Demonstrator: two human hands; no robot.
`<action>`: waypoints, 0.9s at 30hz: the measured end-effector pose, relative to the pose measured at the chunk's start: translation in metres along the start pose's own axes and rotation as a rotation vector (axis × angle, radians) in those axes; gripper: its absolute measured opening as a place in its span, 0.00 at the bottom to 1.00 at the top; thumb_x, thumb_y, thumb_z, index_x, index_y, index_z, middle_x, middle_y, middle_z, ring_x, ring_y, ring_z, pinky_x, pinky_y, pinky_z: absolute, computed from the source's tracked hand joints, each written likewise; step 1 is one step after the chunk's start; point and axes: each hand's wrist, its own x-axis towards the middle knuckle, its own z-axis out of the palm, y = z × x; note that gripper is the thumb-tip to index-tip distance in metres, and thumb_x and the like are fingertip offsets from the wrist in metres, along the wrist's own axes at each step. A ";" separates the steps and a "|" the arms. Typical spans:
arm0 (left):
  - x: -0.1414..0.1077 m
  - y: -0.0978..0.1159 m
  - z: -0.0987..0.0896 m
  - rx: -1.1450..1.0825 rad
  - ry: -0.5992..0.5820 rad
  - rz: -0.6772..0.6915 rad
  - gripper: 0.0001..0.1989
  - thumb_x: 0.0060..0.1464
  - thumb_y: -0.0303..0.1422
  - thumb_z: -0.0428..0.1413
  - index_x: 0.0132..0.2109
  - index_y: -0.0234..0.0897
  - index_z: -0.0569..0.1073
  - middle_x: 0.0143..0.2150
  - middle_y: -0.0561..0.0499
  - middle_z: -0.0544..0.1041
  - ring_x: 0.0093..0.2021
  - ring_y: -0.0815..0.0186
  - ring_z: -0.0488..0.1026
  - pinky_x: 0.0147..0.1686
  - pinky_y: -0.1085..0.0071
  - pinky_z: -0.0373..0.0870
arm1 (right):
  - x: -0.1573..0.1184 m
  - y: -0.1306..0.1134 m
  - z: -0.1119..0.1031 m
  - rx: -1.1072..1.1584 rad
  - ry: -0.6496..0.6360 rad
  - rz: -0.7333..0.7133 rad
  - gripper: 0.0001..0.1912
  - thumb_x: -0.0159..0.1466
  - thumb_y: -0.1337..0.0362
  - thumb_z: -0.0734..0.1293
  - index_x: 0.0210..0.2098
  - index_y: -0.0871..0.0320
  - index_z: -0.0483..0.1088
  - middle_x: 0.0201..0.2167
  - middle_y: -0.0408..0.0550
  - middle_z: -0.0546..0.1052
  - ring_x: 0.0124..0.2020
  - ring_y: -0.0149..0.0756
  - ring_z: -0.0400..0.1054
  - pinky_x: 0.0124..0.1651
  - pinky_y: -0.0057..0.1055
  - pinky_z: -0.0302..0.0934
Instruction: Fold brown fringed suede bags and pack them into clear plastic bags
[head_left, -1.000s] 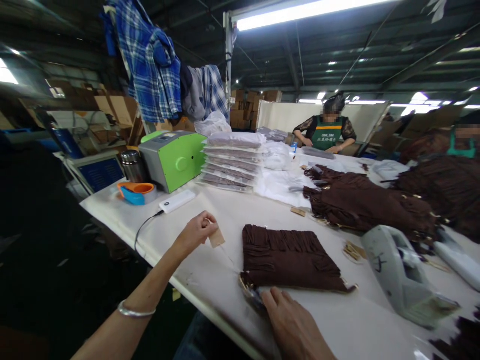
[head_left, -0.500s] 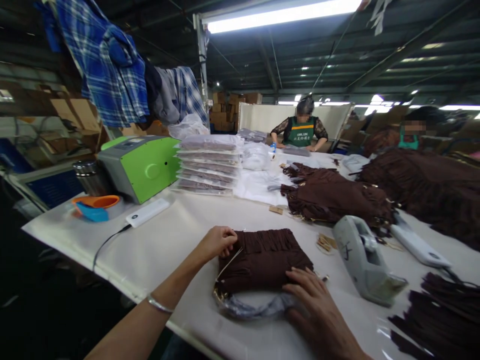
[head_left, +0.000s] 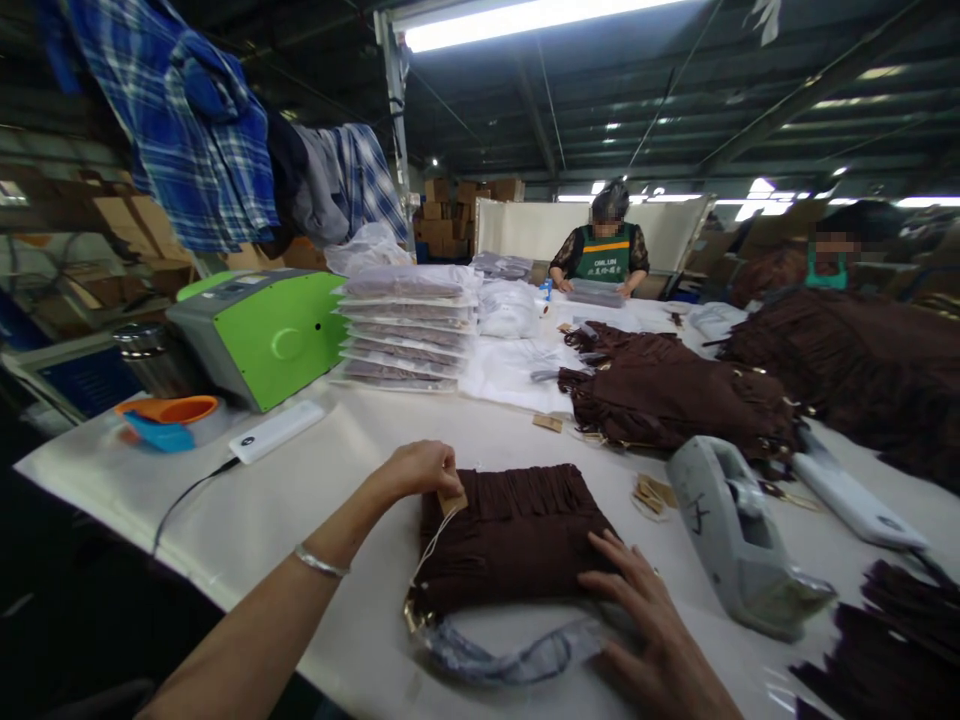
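Open over bare table [head_left: 397,420] just beyond the brown bag [head_left: 517,545]. Blocked to its right by a grey tape dispenser [head_left: 724,540].

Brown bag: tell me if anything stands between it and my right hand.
Nothing visible does: the right hand has its spread fingers at the brown bag's right edge. The plastic-wrapped handle curves nearer the camera, not between them.

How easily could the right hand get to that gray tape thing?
Pretty easily, probably yes: the right hand is open, and just a strip of white table seems to separate it from the tape dispenser.
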 end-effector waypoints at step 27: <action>-0.156 0.008 0.127 0.188 0.423 0.768 0.10 0.63 0.34 0.50 0.46 0.44 0.75 0.41 0.51 0.79 0.40 0.61 0.73 0.43 0.64 0.66 | -0.292 -0.063 -0.018 0.261 0.096 1.120 0.21 0.59 0.47 0.62 0.39 0.51 0.79 0.40 0.49 0.81 0.44 0.48 0.75 0.48 0.38 0.69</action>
